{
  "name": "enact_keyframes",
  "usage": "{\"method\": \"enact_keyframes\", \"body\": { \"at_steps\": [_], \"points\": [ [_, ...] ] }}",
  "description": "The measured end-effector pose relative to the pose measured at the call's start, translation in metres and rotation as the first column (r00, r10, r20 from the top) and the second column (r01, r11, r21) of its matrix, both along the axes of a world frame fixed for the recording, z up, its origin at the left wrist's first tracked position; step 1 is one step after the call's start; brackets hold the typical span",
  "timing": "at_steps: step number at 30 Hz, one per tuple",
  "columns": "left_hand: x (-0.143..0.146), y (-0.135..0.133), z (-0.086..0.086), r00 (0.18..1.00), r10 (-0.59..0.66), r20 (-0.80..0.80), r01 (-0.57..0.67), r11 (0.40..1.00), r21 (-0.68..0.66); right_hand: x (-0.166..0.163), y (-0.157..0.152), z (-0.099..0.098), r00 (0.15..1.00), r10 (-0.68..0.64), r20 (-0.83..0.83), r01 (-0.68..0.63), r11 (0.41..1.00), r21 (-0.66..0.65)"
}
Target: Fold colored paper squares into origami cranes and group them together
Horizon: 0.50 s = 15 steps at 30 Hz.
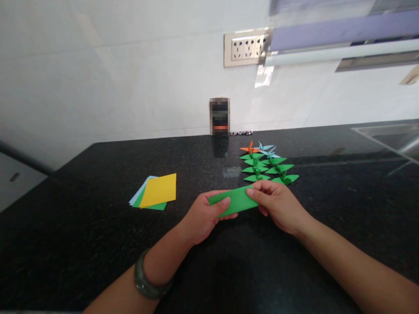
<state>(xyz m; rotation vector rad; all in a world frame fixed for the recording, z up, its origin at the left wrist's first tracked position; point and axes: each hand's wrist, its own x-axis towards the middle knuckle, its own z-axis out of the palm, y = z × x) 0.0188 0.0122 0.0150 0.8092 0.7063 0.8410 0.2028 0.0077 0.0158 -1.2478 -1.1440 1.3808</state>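
Note:
A sheet of green origami paper (238, 200), folded into a narrow rectangle, is held above the dark countertop between both hands. My left hand (204, 214) is closed on its left end, thumb on top and fingers beneath. At the right end, my right hand (278, 203) pinches the upper corner between thumb and fingers. Just beyond the right hand stand several green paper cranes (257, 170) in two rows, with an orange paper crane (250, 148) and light blue paper cranes (270, 153) behind them. To the left lies a fanned stack of paper squares, yellow paper (159, 190) uppermost.
The black speckled countertop (98, 240) meets a white tiled wall (131, 78). Against the wall stands a dark, pixelated object (220, 117) beside a beaded string (241, 133). A sink (393, 139) edges in at the right. Wall sockets (248, 48) are higher up.

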Motion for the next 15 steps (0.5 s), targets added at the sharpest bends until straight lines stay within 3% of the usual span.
{"method": "enact_keyframes", "body": {
  "at_steps": [15],
  "points": [
    [0.0015,0.0002,0.0017,0.999,0.003,-0.048,-0.003,1.0,-0.007,-0.0006,0.0008,-0.0001,0.999,0.001,0.054,-0.001,1.0,0.017]
  ]
}}
